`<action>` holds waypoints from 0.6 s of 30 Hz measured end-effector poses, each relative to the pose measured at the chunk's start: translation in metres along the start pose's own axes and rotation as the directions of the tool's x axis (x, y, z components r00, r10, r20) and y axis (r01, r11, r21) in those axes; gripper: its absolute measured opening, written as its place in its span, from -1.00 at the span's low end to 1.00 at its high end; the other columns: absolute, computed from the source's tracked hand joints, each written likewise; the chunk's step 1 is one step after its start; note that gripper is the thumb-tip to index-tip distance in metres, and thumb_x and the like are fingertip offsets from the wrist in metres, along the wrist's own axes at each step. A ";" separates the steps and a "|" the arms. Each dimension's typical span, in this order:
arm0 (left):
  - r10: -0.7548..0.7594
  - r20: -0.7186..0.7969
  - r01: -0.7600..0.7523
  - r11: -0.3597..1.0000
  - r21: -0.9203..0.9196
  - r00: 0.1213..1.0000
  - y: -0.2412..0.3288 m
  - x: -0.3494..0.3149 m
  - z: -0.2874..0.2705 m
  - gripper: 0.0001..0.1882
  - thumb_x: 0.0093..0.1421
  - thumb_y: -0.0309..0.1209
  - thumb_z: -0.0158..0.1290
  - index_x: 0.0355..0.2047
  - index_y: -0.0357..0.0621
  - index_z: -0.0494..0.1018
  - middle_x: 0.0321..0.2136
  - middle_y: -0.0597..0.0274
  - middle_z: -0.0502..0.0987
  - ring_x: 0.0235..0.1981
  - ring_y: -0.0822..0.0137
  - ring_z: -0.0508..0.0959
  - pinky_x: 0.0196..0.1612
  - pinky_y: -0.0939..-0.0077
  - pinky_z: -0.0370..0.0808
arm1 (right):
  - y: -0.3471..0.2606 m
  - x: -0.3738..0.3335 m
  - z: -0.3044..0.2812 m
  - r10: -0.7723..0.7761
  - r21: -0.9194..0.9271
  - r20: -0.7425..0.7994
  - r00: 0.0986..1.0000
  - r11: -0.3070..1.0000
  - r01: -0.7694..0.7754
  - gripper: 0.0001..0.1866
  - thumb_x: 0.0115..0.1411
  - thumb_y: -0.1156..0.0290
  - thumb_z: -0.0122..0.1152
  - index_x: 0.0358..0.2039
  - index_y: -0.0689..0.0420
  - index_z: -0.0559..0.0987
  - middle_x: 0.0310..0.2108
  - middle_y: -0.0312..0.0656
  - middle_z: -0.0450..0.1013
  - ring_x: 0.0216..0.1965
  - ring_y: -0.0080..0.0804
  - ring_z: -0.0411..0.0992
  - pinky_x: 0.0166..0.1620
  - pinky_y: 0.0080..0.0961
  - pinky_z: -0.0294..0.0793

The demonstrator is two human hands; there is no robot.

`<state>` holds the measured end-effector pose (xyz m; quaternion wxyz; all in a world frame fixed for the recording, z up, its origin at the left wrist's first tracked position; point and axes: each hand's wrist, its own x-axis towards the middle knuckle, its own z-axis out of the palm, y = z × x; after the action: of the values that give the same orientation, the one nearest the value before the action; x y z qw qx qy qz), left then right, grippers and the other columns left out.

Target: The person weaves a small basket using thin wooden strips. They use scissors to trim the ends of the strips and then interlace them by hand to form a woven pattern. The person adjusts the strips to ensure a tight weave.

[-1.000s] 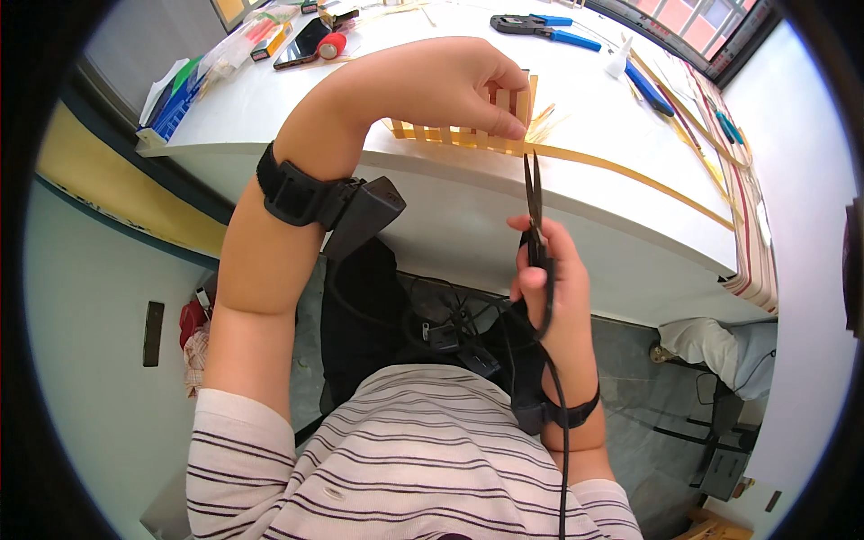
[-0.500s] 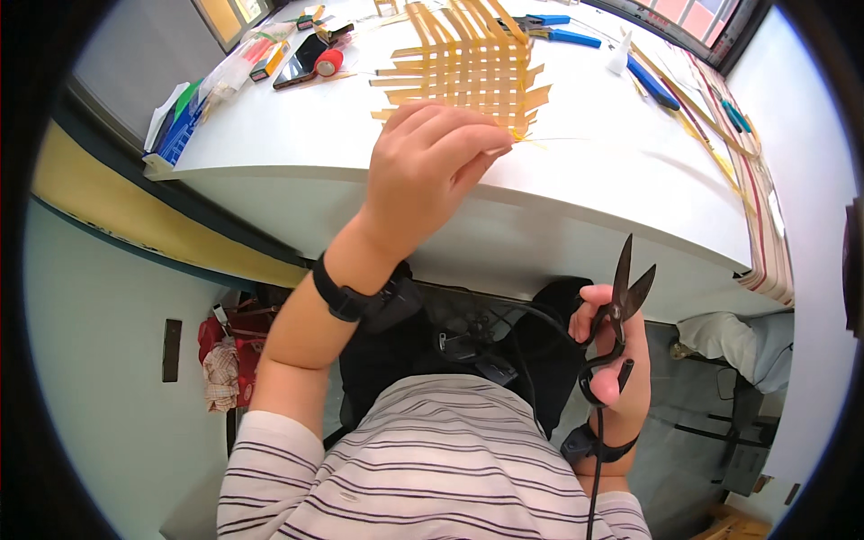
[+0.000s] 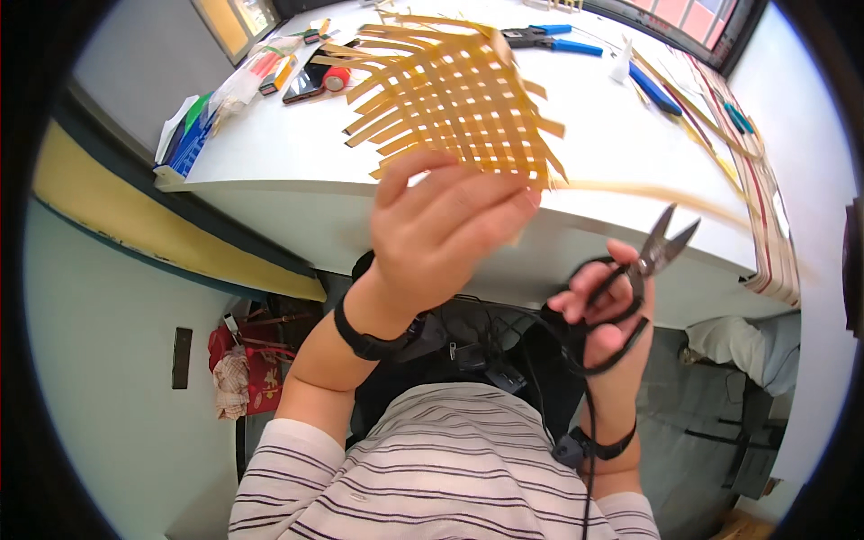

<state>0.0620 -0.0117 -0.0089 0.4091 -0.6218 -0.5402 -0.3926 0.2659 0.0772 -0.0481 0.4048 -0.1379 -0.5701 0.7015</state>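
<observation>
Woven strip mat (image 3: 450,99) is lifted above the white worktop (image 3: 612,153) in my left hand (image 3: 441,225) — its grid is largely laced, loose ends still untrimmed. My right hand (image 3: 603,306) grips scissors (image 3: 643,270), blades apart.

A craft workshop, judging by the white bench (image 3: 270,148) strewn with blue-handled pliers (image 3: 543,36), markers and glue (image 3: 270,72), loose yellow strips (image 3: 693,135), and a half-woven strip mat (image 3: 450,94).
</observation>
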 end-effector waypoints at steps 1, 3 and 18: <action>0.009 0.030 -0.009 1.000 0.027 1.000 0.008 -0.006 0.004 -0.75 0.07 -0.47 0.28 -0.21 0.07 0.62 -0.24 0.39 0.67 -0.27 0.37 0.60 -0.03 0.33 0.47 | 0.003 0.005 0.008 0.004 0.048 0.015 1.000 0.999 -0.005 0.06 0.00 -0.17 0.49 0.30 0.24 0.24 -0.14 -0.14 0.47 -0.30 -0.54 0.43 -0.04 -0.44 0.59; 0.013 0.057 -0.015 0.999 0.034 0.998 0.021 -0.018 0.013 -0.77 0.08 -0.41 0.24 -0.21 0.09 0.63 -0.20 0.42 0.67 -0.23 0.41 0.60 0.01 0.38 0.42 | 0.007 0.015 0.017 0.002 0.145 0.020 1.000 0.989 -0.004 0.00 0.04 -0.05 0.52 0.31 0.22 0.20 0.04 -0.06 0.49 -0.25 -0.55 0.47 -0.04 -0.43 0.60; -0.033 0.210 0.044 0.998 -0.046 0.977 0.047 -0.035 0.019 -0.82 0.05 -0.38 0.24 -0.28 0.04 0.64 -0.20 0.42 0.67 -0.20 0.40 0.62 0.05 0.34 0.41 | 0.032 0.019 0.015 -0.088 0.136 -0.068 0.994 0.986 0.097 -0.15 0.10 0.45 0.53 0.30 0.16 0.18 0.06 -0.16 0.43 -0.02 -0.47 0.47 0.06 -0.55 0.49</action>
<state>0.1059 -0.0104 -0.0524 0.3266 -0.6591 -0.5820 -0.3467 0.2307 0.0795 -0.0673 0.4629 -0.1043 -0.5129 0.7154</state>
